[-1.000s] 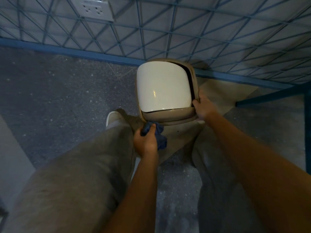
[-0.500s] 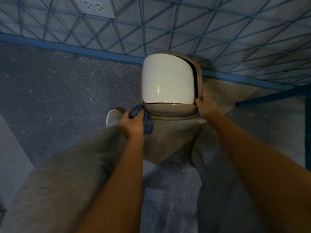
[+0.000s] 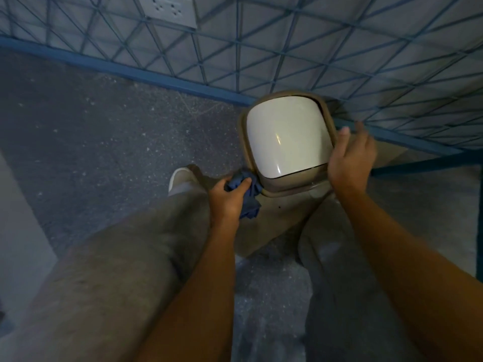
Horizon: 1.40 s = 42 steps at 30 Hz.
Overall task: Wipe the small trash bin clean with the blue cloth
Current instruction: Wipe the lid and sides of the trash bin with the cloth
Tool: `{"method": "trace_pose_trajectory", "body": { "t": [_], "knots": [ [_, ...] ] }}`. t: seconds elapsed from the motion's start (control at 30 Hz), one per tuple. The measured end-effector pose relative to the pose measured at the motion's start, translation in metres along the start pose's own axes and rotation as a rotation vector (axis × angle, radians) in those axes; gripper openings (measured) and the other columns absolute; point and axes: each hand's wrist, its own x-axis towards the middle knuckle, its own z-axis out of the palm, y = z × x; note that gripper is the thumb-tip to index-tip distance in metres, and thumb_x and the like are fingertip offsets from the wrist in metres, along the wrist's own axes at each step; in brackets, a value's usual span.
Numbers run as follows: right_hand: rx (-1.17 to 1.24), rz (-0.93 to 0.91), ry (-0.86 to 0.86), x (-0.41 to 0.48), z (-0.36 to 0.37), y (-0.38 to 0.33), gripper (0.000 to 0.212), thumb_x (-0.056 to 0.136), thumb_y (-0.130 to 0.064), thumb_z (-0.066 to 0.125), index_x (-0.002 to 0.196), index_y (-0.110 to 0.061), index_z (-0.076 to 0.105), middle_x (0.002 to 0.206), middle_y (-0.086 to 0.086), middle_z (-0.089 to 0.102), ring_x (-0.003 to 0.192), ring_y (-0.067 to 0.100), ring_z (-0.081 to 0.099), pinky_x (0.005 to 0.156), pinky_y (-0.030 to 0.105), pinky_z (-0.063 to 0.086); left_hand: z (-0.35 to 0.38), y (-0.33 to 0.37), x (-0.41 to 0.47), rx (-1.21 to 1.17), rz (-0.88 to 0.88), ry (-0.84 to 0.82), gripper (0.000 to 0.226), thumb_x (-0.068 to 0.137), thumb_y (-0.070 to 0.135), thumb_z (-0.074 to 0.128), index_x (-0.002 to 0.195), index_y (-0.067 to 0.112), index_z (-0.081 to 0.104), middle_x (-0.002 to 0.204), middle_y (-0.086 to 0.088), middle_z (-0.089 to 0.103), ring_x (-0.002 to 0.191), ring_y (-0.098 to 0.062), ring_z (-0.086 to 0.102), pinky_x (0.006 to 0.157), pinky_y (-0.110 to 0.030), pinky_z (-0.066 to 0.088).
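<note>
The small trash bin (image 3: 274, 220) is beige with a glossy cream swing lid (image 3: 285, 142). It stands tilted between my knees, close to the wall. My left hand (image 3: 227, 202) is closed around the bunched blue cloth (image 3: 249, 197) and presses it against the lower left corner of the bin's rim. My right hand (image 3: 350, 158) grips the right edge of the rim, with the thumb on top and the fingers, blurred, behind it. The lower body of the bin is partly hidden by my legs.
A wall with a blue lattice pattern (image 3: 287, 48) and a blue skirting strip runs right behind the bin. It carries a white socket plate (image 3: 167, 9). The floor (image 3: 91, 142) is speckled grey. My grey-trousered legs flank the bin, and a pale shoe (image 3: 180, 178) is to its left.
My left hand carried the cloth from the bin's front over to its lower left corner. My right hand slid higher along the right rim. The bin now sits further right in view.
</note>
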Motion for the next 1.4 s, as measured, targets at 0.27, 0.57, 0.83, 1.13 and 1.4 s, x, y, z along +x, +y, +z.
{"method": "trace_pose_trajectory", "body": {
  "t": [0.27,0.57,0.83,1.13,1.4],
  "knots": [
    [-0.326,-0.599,-0.335,-0.047,0.021,-0.057,0.071,0.084,-0.064,0.035,0.146,-0.033,0.020,0.158,0.008,0.011,0.145,0.037,0.001,0.113,0.057,-0.001,0.006,-0.002,-0.014,-0.044,-0.025,-0.015,0.018,0.080,0.022,0.068,0.072,0.014,0.054,0.077,-0.003,0.058,0.078,-0.020,0.056,0.075,-0.034,0.047],
    [-0.476,-0.622,-0.320,-0.043,0.028,-0.046,0.054,0.093,-0.041,0.038,0.145,-0.036,0.024,0.158,0.005,0.014,0.145,0.035,0.008,0.114,0.057,0.010,0.015,0.015,0.001,-0.016,-0.054,0.002,0.017,0.081,0.023,0.067,0.090,0.009,0.061,0.101,-0.015,0.066,0.095,-0.030,0.062,0.085,-0.041,0.051],
    [-0.475,-0.583,-0.277,-0.044,0.032,-0.049,0.050,0.095,-0.035,0.035,0.144,-0.036,0.026,0.157,0.006,0.017,0.145,0.036,0.011,0.114,0.057,0.011,0.018,0.050,0.034,0.027,0.045,0.045,0.028,0.083,0.027,0.063,0.106,0.012,0.062,0.109,-0.010,0.065,0.100,-0.026,0.060,0.087,-0.037,0.048],
    [-0.490,-0.584,-0.270,-0.044,0.032,-0.050,0.050,0.095,-0.034,0.034,0.144,-0.035,0.025,0.157,0.008,0.018,0.144,0.038,0.012,0.114,0.059,0.012,0.019,0.012,-0.006,-0.093,-0.015,-0.027,0.010,0.084,0.017,0.063,0.076,0.017,0.057,0.076,0.004,0.058,0.078,-0.014,0.056,0.079,-0.032,0.049],
    [-0.479,-0.588,-0.265,-0.045,0.034,-0.047,0.050,0.094,-0.036,0.033,0.144,-0.036,0.026,0.157,0.008,0.019,0.144,0.038,0.014,0.113,0.059,0.013,0.018,0.050,0.013,-0.166,0.083,0.018,0.028,0.083,0.023,0.064,0.107,0.008,0.062,0.104,-0.005,0.065,0.095,-0.019,0.060,0.087,-0.033,0.049]
  ]
}}
